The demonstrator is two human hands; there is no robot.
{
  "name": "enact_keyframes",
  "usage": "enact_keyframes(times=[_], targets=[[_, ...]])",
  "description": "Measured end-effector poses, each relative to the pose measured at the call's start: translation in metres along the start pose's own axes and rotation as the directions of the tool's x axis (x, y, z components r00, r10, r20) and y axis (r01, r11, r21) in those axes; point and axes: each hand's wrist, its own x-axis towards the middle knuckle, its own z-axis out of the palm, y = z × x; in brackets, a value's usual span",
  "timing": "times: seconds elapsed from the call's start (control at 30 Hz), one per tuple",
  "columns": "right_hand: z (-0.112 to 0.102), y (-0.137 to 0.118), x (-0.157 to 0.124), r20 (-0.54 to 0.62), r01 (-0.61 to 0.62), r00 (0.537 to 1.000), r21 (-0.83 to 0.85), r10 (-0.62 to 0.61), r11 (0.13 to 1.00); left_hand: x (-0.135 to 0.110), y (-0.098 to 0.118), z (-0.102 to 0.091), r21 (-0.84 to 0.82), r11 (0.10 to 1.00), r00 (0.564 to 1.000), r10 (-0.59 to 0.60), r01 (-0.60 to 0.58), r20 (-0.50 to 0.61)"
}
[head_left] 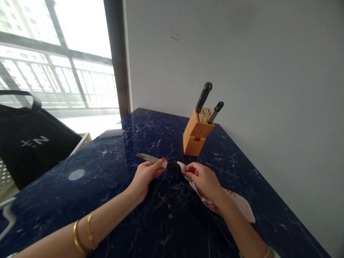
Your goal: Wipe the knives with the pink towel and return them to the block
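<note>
A kitchen knife (173,166) with a black handle lies across the space between my hands, its blade pointing left. My left hand (147,175) pinches the blade near the handle, thumb on top. My right hand (201,179) is closed on a white cloth (243,208) with red marks, and a fold of it wraps the handle's end. The rest of the cloth trails under my right wrist onto the table. Just beyond the knife stands a wooden knife block (195,138), holding a black-handled knife (204,96) and a tool with a black and metal handle (215,112).
The dark blue marbled table (107,157) meets a grey wall (242,53) at the back and right. To the left, a black bag (34,143) rests on a perforated light-coloured seat. A white curved piece (9,215) shows at the lower left, and a bright window stands behind.
</note>
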Motion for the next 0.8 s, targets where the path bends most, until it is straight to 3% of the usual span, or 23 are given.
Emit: enact_keyframes(times=[0.27, 0.47, 0.67, 0.8], targets=[[-0.002, 0.005, -0.001, -0.028, 0.001, 1.000, 0.012, -0.001, 1.000, -0.002, 0.004, 0.001, 0.007, 1.000, 1.000, -0.009, 0.009, -0.030], [-0.003, 0.006, 0.000, -0.020, -0.014, 1.000, 0.096, 0.016, 0.995, -0.003, 0.011, 0.002, 0.047, 0.996, 0.997, 0.071, -0.071, 0.006], [-0.004, 0.000, -0.001, 0.026, 0.089, 0.996, -0.005, -0.089, 0.996, -0.003, 0.013, 0.003, 0.034, 0.995, 0.995, 0.098, -0.099, 0.021], [-0.003, -0.003, -0.002, -0.008, 0.127, 0.992, -0.033, -0.127, 0.991, -0.003, 0.013, 0.005, -0.041, 0.993, 0.993, 0.111, -0.110, 0.033]])
